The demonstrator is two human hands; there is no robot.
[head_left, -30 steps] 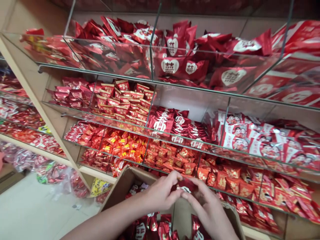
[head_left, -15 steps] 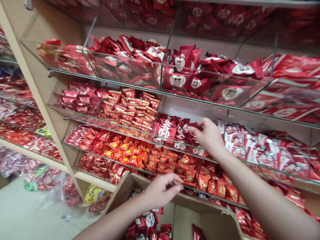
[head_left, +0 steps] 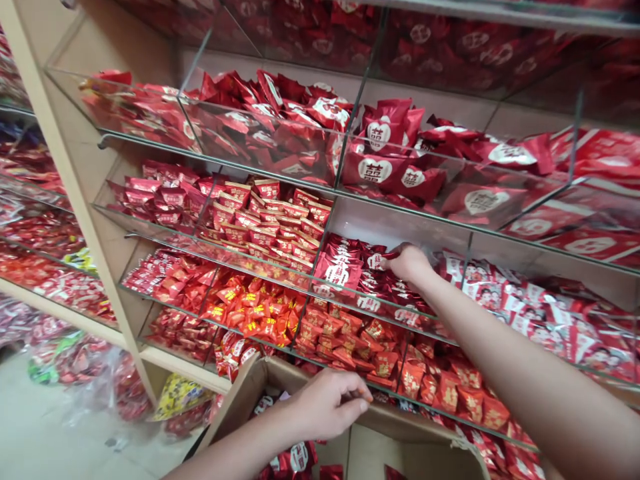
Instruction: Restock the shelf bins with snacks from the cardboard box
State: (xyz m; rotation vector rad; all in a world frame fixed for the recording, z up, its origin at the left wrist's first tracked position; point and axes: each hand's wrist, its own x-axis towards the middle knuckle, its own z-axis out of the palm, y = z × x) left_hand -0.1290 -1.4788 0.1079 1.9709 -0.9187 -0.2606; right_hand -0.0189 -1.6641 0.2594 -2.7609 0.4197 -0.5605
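Observation:
My right hand [head_left: 411,264] reaches into a clear shelf compartment, its fingers closed on a dark red packet [head_left: 376,260] with a white label. To its left in the same compartment lie more dark red packets [head_left: 340,273] in rows. My left hand [head_left: 333,401] hovers over the cardboard box [head_left: 400,427], fingers curled with thumb and fingertips a little apart and nothing between them. Inside the box, below my left wrist, are red packets [head_left: 299,459] with white labels.
Clear dividers split the wooden shelving [head_left: 75,193] into compartments of red packets. Orange-red packets [head_left: 255,307] fill a lower one. Bagged sweets [head_left: 183,397] lie at the bottom left by the pale floor [head_left: 95,447]. Clear shelf edges run above and below my right hand.
The view has shifted slightly. My right hand has turned over the packets, its fingers now deeper in the compartment. My left hand's fingers are more curled, still above the box.

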